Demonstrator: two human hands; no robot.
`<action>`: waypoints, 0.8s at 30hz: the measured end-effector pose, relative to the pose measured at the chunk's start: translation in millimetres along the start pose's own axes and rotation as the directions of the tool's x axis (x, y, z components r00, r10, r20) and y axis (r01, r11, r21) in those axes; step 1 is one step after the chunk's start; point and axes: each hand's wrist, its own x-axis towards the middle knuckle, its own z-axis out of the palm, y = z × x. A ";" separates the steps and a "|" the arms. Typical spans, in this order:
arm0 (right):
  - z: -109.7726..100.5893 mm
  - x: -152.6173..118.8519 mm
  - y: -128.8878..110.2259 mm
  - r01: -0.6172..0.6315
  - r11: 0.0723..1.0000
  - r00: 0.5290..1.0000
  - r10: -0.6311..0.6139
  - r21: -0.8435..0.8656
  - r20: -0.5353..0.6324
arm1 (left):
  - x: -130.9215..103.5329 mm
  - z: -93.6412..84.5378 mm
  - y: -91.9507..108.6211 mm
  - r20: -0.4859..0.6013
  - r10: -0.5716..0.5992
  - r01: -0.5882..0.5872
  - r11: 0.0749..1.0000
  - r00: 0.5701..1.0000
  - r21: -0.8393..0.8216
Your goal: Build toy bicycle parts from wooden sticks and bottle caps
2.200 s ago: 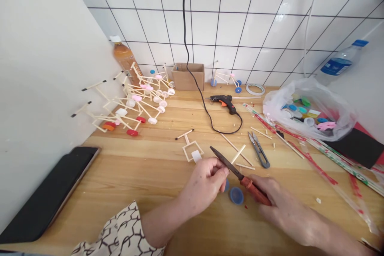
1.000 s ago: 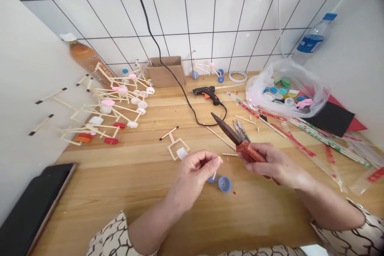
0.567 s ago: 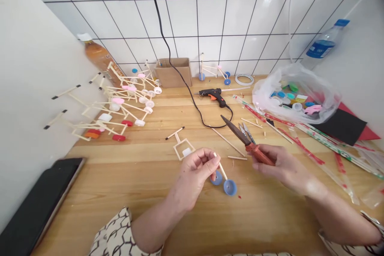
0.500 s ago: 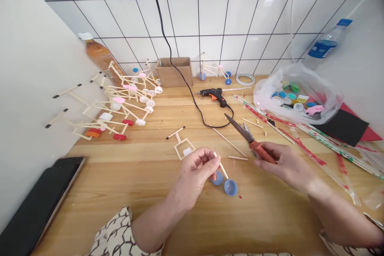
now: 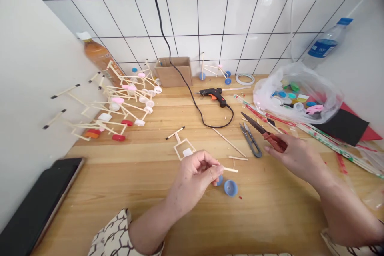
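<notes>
My left hand (image 5: 192, 180) is closed in a pinch on a short wooden stick (image 5: 230, 169), whose free end points right. Just below it lie two blue bottle caps; the nearer blue cap (image 5: 231, 188) is hollow side up, and the other is partly hidden by my fingers. My right hand (image 5: 300, 158) grips the red handles of a pair of scissors (image 5: 265, 133), its dark blades together and pointing up-left. Beside the scissors, grey thread snips (image 5: 251, 140) lie on the table. A small stick frame (image 5: 177, 138) with a white piece sits beyond my left hand.
Several stick-and-cap models (image 5: 120, 102) stand at the left by a drink bottle (image 5: 97, 54). A black glue gun (image 5: 214, 95) with its cord lies behind, near a cardboard box (image 5: 174, 73). At right are a plastic bag of caps (image 5: 297, 96) and long wrappers. A phone (image 5: 45, 200) lies left.
My right hand has moved the scissors right, away from the stick, uncovering the snips. In my left hand the stick has turned from steeply slanted to nearly level.
</notes>
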 end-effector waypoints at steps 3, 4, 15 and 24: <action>0.5 2.4 2.2 -0.009 0.999 1.000 0.009 -0.045 0.008 | -2.1 2.9 -0.9 0.009 0.042 -0.043 0.988 0.999 0.146; 0.8 3.0 3.0 -0.018 0.998 1.000 0.019 -0.052 0.015 | -2.9 4.1 -1.5 0.023 0.065 -0.069 0.979 0.998 0.193; 10.3 6.7 14.5 -0.066 0.979 0.997 0.073 -0.192 0.032 | -3.0 6.4 -3.5 0.012 -0.075 0.075 0.997 0.997 0.011; 15.3 2.9 15.3 0.006 0.951 0.999 -0.019 -0.310 -0.037 | -0.8 4.7 -0.9 -0.028 -0.087 0.087 0.996 0.996 -0.020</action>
